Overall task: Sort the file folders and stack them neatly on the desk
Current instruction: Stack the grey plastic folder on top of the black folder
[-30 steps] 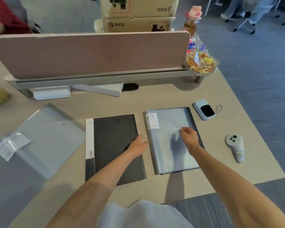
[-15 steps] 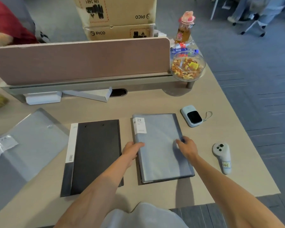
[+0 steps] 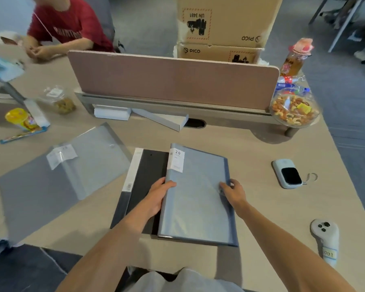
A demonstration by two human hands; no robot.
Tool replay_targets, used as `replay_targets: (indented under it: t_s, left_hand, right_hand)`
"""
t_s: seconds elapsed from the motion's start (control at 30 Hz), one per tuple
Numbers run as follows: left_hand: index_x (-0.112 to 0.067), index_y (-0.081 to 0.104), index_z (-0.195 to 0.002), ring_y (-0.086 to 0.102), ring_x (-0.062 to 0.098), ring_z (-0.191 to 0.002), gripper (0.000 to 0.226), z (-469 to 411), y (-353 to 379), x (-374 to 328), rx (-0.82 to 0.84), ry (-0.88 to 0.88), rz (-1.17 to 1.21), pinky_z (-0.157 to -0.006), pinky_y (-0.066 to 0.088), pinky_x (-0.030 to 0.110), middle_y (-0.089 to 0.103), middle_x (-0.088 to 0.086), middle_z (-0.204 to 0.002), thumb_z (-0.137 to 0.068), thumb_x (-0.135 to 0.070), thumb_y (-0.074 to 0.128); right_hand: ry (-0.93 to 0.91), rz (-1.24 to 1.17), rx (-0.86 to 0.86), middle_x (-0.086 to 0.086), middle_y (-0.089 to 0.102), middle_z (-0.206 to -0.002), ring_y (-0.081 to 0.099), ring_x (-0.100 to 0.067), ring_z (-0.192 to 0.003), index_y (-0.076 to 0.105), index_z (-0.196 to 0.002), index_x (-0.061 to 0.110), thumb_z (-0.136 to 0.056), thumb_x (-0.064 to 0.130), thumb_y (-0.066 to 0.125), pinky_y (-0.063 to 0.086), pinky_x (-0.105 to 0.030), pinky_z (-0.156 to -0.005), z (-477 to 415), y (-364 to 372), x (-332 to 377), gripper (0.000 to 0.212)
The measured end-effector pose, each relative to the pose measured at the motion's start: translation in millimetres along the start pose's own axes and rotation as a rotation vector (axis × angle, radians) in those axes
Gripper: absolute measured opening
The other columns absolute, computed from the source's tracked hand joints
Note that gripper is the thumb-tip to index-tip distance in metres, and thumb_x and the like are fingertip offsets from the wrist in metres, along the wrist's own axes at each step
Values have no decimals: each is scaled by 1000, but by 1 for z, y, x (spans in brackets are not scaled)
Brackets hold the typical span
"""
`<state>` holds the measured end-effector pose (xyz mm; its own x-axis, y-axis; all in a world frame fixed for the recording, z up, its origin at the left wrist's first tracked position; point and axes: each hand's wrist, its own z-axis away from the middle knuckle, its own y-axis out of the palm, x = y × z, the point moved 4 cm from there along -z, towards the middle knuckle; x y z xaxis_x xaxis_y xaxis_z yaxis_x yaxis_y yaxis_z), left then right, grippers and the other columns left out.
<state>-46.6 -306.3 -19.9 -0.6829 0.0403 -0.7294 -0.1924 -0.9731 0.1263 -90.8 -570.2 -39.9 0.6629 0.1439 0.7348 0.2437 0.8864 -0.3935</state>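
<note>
Both hands, left hand [image 3: 159,196] and right hand [image 3: 233,191], are gripping the grey folder [image 3: 198,199] overlapping the black folder [image 3: 144,182] on the desk [image 3: 251,148].

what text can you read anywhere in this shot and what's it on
"20": white label on the blue folder
"20", faint: label on the clear folder
"PICO": lower box
"PICO" and "UN 3481", upside down: upper box
"100", upside down: tag on the controller
Red shirt: lettering too blurred
Black folder: barcode strip too small
Bottle and snack wrappers: unreadable
</note>
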Motion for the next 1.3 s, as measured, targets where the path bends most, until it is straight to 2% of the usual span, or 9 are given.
replay_targets:
  t_s: [0.27,0.37,0.4,0.5,0.57,0.77,0.9,1.13,1.3]
  left_hand:
    - [-21,63,-106,71,27,-83,30,16,-109,-16,-270,82,-134,-80,59,42,74,11,-100,-77,-28,62]
    - [-20,60,-108,67,19,-78,25,14,-132,-23,-281,85,-222,-65,56,21,71,6,-99,-83,-19,57]
    - [-21,60,-108,66,19,-80,25,11,-140,-23,-287,87,-275,-66,54,19,70,6,-100,-84,-18,55]
    - [-16,62,-115,65,26,-101,46,0,-153,-22,-287,72,-436,-89,51,34,69,6,-112,-72,-30,53]
    - [-9,61,-115,61,22,-94,35,-4,-154,-20,-264,42,-437,-79,45,30,65,4,-104,-83,-22,56]
    - [-17,57,-106,63,25,-96,20,-6,-140,-22,-189,2,-484,-78,44,29,65,5,-106,-86,-18,59]
    - [-25,60,-106,66,23,-100,43,-18,-121,-12,-134,-19,-564,-94,51,39,70,0,-109,-66,-40,60]
    - [-32,57,-96,68,22,-103,45,-71,-50,29,43,-69,-548,-98,52,48,70,-2,-111,-55,-48,64]
    - [-35,56,-109,66,22,-105,44,-42,21,9,92,-81,-636,-94,52,37,67,-8,-106,-66,-45,56]
  right_hand:
    - [-67,-6,116,-10,63,-106,62,-27,-93,48,-122,10,-83,19,62,51,-34,-71,11,109,52,43]
    - [-47,28,121,-9,66,-105,64,-28,-94,50,-120,13,-83,20,61,51,-34,-70,12,133,56,39]
    - [-48,70,113,-9,66,-103,64,-28,-92,51,-116,13,-83,19,60,51,-35,-70,11,138,56,35]
    - [-33,183,81,-10,64,-97,60,-29,-86,55,-102,8,-83,13,57,47,-33,-61,10,146,55,20]
    - [-19,189,80,-13,64,-99,60,-29,-84,57,-102,6,-82,14,57,45,-31,-57,9,148,52,21]
    - [8,160,75,-6,54,-78,53,-24,-72,51,-82,11,-81,14,59,46,-36,-63,6,137,44,9]
    - [10,148,24,-9,57,-80,55,-26,-73,54,-88,6,-80,16,61,45,-35,-62,3,107,31,14]
    - [40,104,-84,-11,60,-85,55,-27,-76,56,-97,2,-82,17,61,44,-33,-63,0,25,1,22]
    - [34,86,-119,-11,56,-81,51,-25,-73,55,-88,3,-83,18,59,40,-32,-60,-2,-30,-18,16]
